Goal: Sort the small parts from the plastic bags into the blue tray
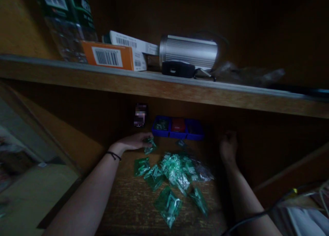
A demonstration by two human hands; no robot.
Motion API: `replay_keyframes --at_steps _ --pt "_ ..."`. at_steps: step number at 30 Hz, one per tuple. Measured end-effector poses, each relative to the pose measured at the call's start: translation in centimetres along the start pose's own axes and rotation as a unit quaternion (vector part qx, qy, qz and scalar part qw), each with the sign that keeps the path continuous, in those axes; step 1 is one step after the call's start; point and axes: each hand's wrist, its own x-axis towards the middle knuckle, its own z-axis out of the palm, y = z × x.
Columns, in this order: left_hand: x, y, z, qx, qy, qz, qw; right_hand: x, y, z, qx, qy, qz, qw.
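From my remote seat I have the left hand (133, 141) pinching a green translucent plastic packet (150, 147) just front-left of the blue three-compartment plastic tray (177, 135), the farther right hand (229, 148) seemingly curled, contents unclear.

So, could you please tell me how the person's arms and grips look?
Both forearms are bare, no sleeves in view. The left grip is ungloved, with a thin dark band around its wrist. The right grip is dim; no glove or band shows. A dark cable crosses the right forearm.
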Motion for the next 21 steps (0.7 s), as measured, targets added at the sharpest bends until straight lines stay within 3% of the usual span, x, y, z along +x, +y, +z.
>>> replay_keyframes --at_steps 6,10,13,17,19,21 --pt "0.3 0.5 0.2 -0.069 0.006 0.016 0.997 -0.4 0.5 2.1 -0.095 -0.113 -0.042 0.988" --pt "0.6 0.5 0.5 -0.061 0.001 0.005 0.998 -0.5 0.9 2.3 -0.143 -0.157 -0.056 0.976" --pt "0.6 0.2 0.6 -0.049 0.019 -0.001 0.999 -0.4 0.7 1.8 -0.179 -0.145 -0.046 0.972" --pt "0.6 -0.1 0.8 -0.076 0.024 -0.006 0.997 -0.3 -1.0 1.2 -0.211 -0.057 -0.018 0.976" --pt "0.6 -0.1 0.9 -0.073 0.015 0.001 0.997 -0.4 -2.2 1.2 -0.18 -0.017 -0.037 0.983" --pt "0.7 -0.2 0.9 -0.063 0.01 0.008 0.998 -0.6 -3.3 1.5 -0.109 -0.014 -0.084 0.99"
